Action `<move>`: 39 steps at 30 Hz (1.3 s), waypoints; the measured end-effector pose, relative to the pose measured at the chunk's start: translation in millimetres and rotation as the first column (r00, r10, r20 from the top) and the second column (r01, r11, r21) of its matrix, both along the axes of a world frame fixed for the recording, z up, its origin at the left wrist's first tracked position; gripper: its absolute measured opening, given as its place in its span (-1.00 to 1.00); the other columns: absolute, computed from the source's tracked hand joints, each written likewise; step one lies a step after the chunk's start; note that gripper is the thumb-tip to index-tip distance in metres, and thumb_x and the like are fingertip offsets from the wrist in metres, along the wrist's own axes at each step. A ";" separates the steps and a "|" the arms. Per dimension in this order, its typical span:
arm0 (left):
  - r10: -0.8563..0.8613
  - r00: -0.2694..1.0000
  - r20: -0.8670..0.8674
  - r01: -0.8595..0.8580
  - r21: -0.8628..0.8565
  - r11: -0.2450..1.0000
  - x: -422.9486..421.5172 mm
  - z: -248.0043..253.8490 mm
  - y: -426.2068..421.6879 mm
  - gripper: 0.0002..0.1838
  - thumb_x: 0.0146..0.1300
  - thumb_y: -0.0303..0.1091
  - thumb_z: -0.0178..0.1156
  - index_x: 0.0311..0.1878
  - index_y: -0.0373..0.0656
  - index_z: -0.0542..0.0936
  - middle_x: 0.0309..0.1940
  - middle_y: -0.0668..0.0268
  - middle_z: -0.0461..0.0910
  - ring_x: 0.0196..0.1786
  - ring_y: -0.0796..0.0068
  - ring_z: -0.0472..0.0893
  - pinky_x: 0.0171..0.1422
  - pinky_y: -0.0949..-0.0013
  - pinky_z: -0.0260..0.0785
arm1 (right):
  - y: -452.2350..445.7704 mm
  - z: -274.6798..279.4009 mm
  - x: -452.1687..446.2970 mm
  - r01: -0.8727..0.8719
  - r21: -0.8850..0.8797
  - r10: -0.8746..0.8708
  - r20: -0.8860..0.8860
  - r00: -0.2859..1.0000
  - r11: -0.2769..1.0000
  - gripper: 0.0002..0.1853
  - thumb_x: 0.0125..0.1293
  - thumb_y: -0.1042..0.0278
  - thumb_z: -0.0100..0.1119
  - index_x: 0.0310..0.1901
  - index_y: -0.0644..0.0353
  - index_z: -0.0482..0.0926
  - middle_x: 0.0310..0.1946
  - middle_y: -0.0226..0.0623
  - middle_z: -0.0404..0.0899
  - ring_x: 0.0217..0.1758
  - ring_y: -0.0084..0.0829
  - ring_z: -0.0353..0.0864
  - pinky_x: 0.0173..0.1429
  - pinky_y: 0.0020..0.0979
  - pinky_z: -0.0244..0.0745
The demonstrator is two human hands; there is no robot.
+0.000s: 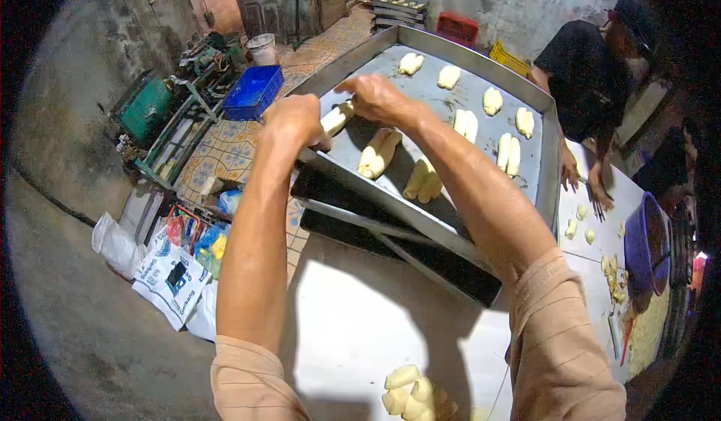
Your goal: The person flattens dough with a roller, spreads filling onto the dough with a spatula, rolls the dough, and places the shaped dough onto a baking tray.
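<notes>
A large metal baking tray [451, 173] stands before me with several shaped pieces of pale dough on it. At its near left corner lies a dough roll [337, 119] between my two hands. My left hand [295, 123] is closed at the near end of this roll, its fingertips partly hidden. My right hand [375, 99] reaches across the tray with bent fingers and touches the roll's far end. Closest to them on the tray is a paired dough piece [379, 153], with another dough piece [424, 181] to its right.
Dark trays [360, 233] sit under the baking tray. More dough [417, 395] lies on the white table [345, 323]. At the right, a person [582, 83] works over small dough bits [580, 222] beside a purple basin [642, 244]. A blue crate [253, 90] is on the floor.
</notes>
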State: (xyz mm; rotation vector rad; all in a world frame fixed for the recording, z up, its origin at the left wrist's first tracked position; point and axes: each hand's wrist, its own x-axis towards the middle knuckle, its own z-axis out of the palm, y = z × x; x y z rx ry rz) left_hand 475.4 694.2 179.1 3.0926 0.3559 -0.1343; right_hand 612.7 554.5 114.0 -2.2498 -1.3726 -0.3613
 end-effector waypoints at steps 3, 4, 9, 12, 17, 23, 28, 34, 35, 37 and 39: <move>-0.020 0.999 0.035 0.019 0.033 0.999 12.8 -15.2 12.1 -0.63 -0.01 -0.27 0.49 -0.06 -0.09 0.82 -0.08 -0.03 0.78 0.00 -0.07 0.78 0.12 0.00 0.62 | 3.4 8.9 -11.5 0.000 -0.289 -0.010 -0.033 0.999 0.957 -0.57 0.27 0.48 0.10 0.16 0.08 0.73 -0.06 0.08 0.77 0.03 0.06 0.77 0.21 -0.02 0.64; -0.076 0.991 0.109 0.071 0.047 0.996 9.9 -18.3 13.0 -0.69 0.05 -0.29 0.43 -0.12 -0.17 0.81 -0.09 -0.09 0.76 -0.01 -0.10 0.78 0.11 -0.01 0.62 | 2.3 14.5 -17.0 -0.005 -0.327 -0.027 -0.093 0.995 0.945 -0.53 0.31 0.45 0.11 0.26 0.00 0.67 0.09 0.07 0.73 0.18 0.02 0.72 0.31 -0.03 0.59; -0.088 0.975 0.204 0.066 0.112 0.991 5.8 -26.3 13.4 -0.76 0.22 -0.39 0.32 -0.09 -0.26 0.79 -0.07 -0.12 0.75 0.03 -0.09 0.77 0.09 -0.06 0.62 | -9.7 39.1 -44.4 0.062 -0.502 -0.168 -0.169 0.971 0.863 -0.37 0.32 0.44 0.10 0.46 -0.03 0.47 0.47 0.04 0.42 0.46 0.04 0.49 0.52 -0.10 0.45; -0.131 0.969 0.208 0.120 0.062 0.991 11.2 -37.1 36.8 -0.49 0.04 -0.19 0.54 0.08 -0.18 0.73 0.01 0.00 0.76 0.10 -0.09 0.73 0.16 -0.01 0.58 | -38.2 44.6 -50.7 0.024 -0.251 -0.039 -0.055 0.998 0.968 -0.43 0.31 0.40 0.17 0.39 0.06 0.54 0.29 0.00 0.60 0.36 -0.01 0.58 0.42 -0.06 0.51; -0.105 0.890 0.443 0.192 -0.157 0.969 -14.1 -36.9 34.7 -0.44 0.22 -0.23 0.47 0.22 -0.32 0.63 0.15 -0.08 0.69 0.22 -0.13 0.66 0.30 0.02 0.47 | -118.1 85.1 -107.6 0.091 -0.033 -0.085 0.135 0.987 0.995 -0.85 0.21 0.40 0.22 -0.27 0.24 0.72 -0.26 0.02 0.75 -0.13 0.07 0.76 -0.04 0.01 0.64; -0.211 0.667 0.714 0.385 -0.089 0.918 -68.5 -52.1 42.9 -0.72 0.44 -0.35 0.31 0.09 -0.33 0.64 0.14 0.03 0.62 0.16 0.03 0.64 0.23 0.12 0.48 | -270.7 97.9 -196.6 0.107 0.275 -0.151 0.142 0.978 0.955 -0.67 0.39 0.17 0.38 -0.37 0.22 0.53 -0.46 -0.17 0.58 -0.40 -0.13 0.65 -0.28 -0.13 0.53; -0.153 0.655 0.740 0.296 -0.066 0.953 -154.5 -46.7 7.3 -0.73 0.47 -0.38 0.30 0.10 -0.36 0.62 0.06 0.06 0.61 0.03 0.13 0.62 0.23 0.11 0.44 | -412.4 61.0 -272.3 0.449 0.302 -0.453 -0.062 0.890 0.841 -0.82 0.47 0.29 0.21 -0.15 0.24 0.62 -0.34 -0.12 0.68 -0.31 -0.08 0.70 -0.19 -0.17 0.58; 0.075 0.779 0.622 0.136 -0.285 0.949 -262.1 -52.8 -44.3 -0.53 0.40 -0.33 0.35 0.28 -0.36 0.54 0.22 0.01 0.58 0.33 0.13 0.52 0.42 0.16 0.41 | -559.8 -35.2 -375.9 0.731 -0.071 -0.719 -0.267 0.641 0.679 -0.76 0.49 0.23 0.09 -0.03 0.17 0.66 -0.18 -0.09 0.74 -0.08 -0.02 0.73 0.02 -0.12 0.60; 0.043 0.819 0.572 0.159 -0.298 0.941 -282.5 -46.1 -59.7 -0.46 0.40 -0.20 0.34 0.33 -0.30 0.53 0.27 -0.01 0.57 0.37 0.09 0.51 0.49 0.09 0.31 | -575.6 -32.5 -400.4 0.750 -0.040 -0.719 -0.321 0.617 0.661 -0.75 0.49 0.21 0.10 -0.03 0.17 0.67 -0.17 -0.08 0.74 -0.08 -0.03 0.73 0.02 -0.13 0.60; -0.026 0.887 0.460 0.198 -0.330 0.923 -319.4 -38.6 -92.6 -0.30 0.40 0.07 0.32 0.44 -0.20 0.52 0.37 -0.04 0.56 0.46 -0.01 0.48 0.63 -0.07 0.10 | -618.5 -46.0 -435.8 0.736 -0.032 -0.722 -0.228 0.654 0.676 -0.71 0.49 0.18 0.12 0.01 0.18 0.69 -0.16 -0.05 0.75 -0.11 -0.06 0.74 0.01 -0.16 0.61; 0.017 0.903 0.429 0.058 -0.161 0.985 -351.4 -52.8 -131.3 -0.33 0.37 0.11 0.36 0.37 -0.16 0.59 0.24 0.03 0.66 0.30 0.08 0.60 0.56 0.03 0.22 | -652.7 -51.8 -462.8 0.788 -0.062 -0.741 -0.392 0.545 0.613 -0.71 0.46 0.18 0.17 0.00 0.20 0.72 -0.20 -0.05 0.76 -0.17 -0.10 0.75 0.00 -0.20 0.62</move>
